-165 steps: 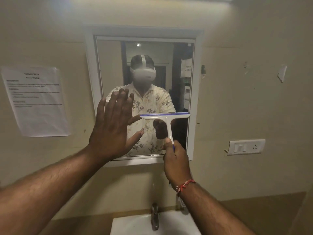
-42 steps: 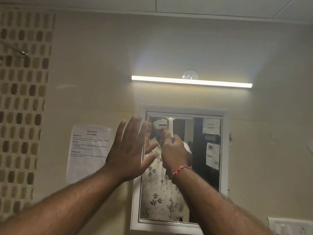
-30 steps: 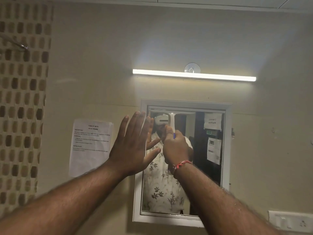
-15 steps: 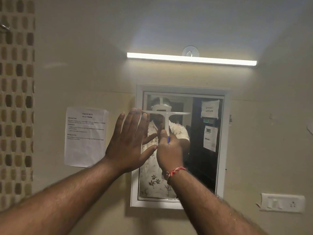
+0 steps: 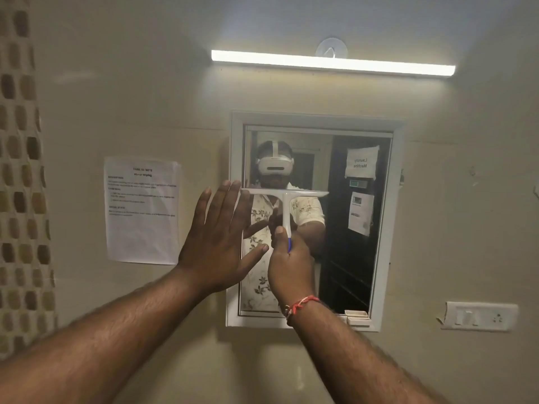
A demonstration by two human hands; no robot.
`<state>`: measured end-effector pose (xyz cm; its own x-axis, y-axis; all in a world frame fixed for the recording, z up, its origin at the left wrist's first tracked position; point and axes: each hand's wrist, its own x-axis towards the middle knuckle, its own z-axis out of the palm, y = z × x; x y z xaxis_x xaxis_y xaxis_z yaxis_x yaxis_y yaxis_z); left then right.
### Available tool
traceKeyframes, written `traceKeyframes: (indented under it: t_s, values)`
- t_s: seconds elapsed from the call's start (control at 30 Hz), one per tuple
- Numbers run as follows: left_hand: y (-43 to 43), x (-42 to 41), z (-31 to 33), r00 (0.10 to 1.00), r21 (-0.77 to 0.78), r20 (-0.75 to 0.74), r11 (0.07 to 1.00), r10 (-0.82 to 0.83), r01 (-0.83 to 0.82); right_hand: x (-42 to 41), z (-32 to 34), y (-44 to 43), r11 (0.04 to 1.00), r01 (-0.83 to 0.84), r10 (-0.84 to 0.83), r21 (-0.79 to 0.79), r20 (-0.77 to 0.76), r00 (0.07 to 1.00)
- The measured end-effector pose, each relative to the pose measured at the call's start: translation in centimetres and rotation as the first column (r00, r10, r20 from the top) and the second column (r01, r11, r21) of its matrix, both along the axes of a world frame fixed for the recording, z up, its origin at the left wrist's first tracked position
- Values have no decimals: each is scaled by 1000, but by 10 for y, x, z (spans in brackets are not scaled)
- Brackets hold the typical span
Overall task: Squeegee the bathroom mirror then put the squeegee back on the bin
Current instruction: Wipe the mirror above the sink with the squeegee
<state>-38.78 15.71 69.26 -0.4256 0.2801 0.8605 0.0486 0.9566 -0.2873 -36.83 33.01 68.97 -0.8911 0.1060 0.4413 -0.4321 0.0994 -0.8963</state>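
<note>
A white-framed bathroom mirror hangs on the beige wall. My right hand grips the handle of a white T-shaped squeegee, whose blade lies level against the glass about a third of the way down, over the left half. My left hand is flat and spread, pressed on the mirror's left frame edge, fingers beside the blade's left end. The bin is out of view.
A lit tube light runs above the mirror. A printed paper sheet is taped to the wall at the left. A switch plate sits at the lower right. Mosaic tiles cover the far left.
My right hand has drawn the squeegee down from the mirror's top edge to about a third of the way down. My left hand stays flat on the left frame.
</note>
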Motion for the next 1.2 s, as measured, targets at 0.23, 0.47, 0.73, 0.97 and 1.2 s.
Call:
traceKeyframes:
  t_s: [0.23,0.47,0.73,0.97,1.2]
  values:
    - [1,1,-22,1000,6,-1,1000,-25,25,0,-34,2,997,56,-56,60,8,998]
    - [6,1,-50,998,20,49,999,-46,45,0,-70,2,992,104,-104,70,-5,995]
    - [10,2,-91,990,41,134,999,-37,32,3,-103,5,993,91,-94,81,35,995]
    - [6,7,-128,980,40,195,999,-36,29,4,-136,5,992,93,-99,80,76,992]
    - [5,10,-160,970,37,244,999,-8,-1,11,-162,8,995,85,-90,59,88,992]
